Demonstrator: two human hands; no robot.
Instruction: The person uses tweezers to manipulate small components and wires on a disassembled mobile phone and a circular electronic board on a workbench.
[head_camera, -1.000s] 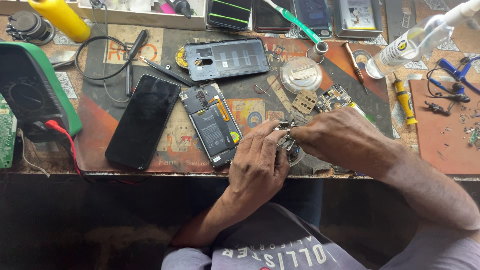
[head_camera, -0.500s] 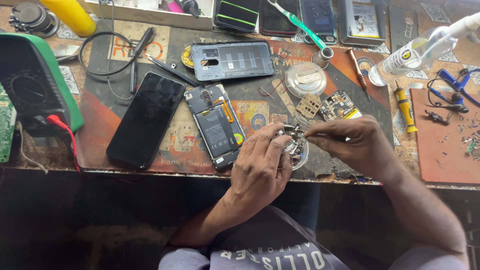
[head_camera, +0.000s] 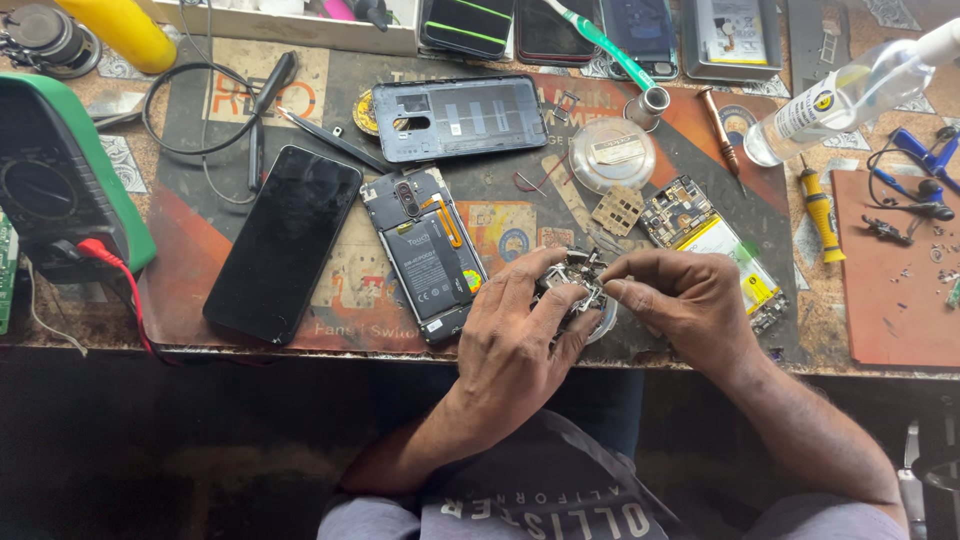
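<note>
Metal parts (head_camera: 578, 278) sit pinched between the 2 hands, left (head_camera: 520, 335) cupping, right (head_camera: 680, 300) picking; best kept low over the table (head_camera: 860, 345).

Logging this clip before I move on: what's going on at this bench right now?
A person at a cluttered repair bench works with both hands on a small metal part at the front edge. The left hand cradles it; the right hand pinches at its top. Beside them lies an opened phone with its battery showing, a black phone face up, a detached back cover and a bare circuit board.
</note>
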